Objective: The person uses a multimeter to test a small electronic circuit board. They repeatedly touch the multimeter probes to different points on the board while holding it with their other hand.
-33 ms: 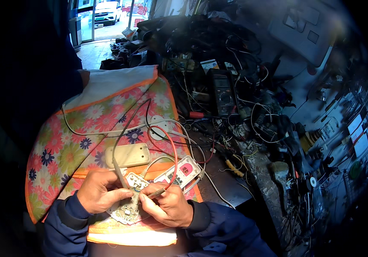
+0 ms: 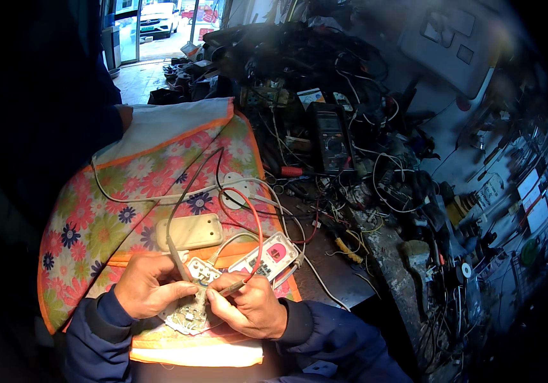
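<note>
My left hand (image 2: pixel 146 287) is closed around a dark test probe (image 2: pixel 178 258) with a black lead. In my right hand (image 2: pixel 251 307) I pinch a second test probe (image 2: pixel 234 288), whose lead is red. Both probes point inward at a small opened electrical device with an exposed circuit board (image 2: pixel 187 317), lying between my hands. My fingertips hide the probe tips, so contact cannot be made out. Just beyond, a cream plastic cover (image 2: pixel 189 232) lies on the flowered cloth (image 2: pixel 120 233). Right of the board is a white socket-like unit (image 2: pixel 267 256) with a pink panel.
A dark multimeter (image 2: pixel 332 139) stands beyond the cloth at the right, among tangled cables. A white round disc (image 2: pixel 236 190) and a pale cord (image 2: pixel 159 197) lie on the cloth. Yellow-handled pliers (image 2: pixel 348 250) and a brush (image 2: pixel 416 255) rest on the cluttered bench. Another person's dark sleeve (image 2: pixel 98 124) reaches the cloth's far left.
</note>
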`<control>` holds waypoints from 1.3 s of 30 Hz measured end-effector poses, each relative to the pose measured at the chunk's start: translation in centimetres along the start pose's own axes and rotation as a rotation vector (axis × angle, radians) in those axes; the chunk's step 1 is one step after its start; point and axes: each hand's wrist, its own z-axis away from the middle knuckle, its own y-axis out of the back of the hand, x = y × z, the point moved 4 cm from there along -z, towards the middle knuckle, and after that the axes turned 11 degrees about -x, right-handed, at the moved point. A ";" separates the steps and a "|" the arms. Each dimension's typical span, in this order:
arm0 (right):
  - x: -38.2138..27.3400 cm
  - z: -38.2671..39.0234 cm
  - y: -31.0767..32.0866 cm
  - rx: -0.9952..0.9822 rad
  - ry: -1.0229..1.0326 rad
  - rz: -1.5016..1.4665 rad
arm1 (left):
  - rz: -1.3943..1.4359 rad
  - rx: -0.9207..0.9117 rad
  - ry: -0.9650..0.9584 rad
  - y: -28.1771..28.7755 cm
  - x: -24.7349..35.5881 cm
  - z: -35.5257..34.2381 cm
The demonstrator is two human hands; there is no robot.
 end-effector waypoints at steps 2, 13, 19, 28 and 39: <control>0.2 0.1 -0.1 0.001 0.010 0.003 | 0.009 0.010 -0.005 -0.1 -0.5 0.0; 0.3 0.0 0.2 -0.020 -0.014 -0.102 | -0.385 0.036 -0.111 0.4 1.6 -0.8; 0.1 0.3 -0.1 -0.062 -0.193 -0.096 | -0.208 0.024 -0.022 0.1 0.3 0.5; 0.2 0.4 0.2 -0.016 -0.167 -0.141 | -0.400 0.036 -0.043 0.1 0.3 0.0; 0.4 0.4 0.1 -0.029 -0.147 -0.135 | -0.422 0.006 -0.051 0.2 0.5 0.1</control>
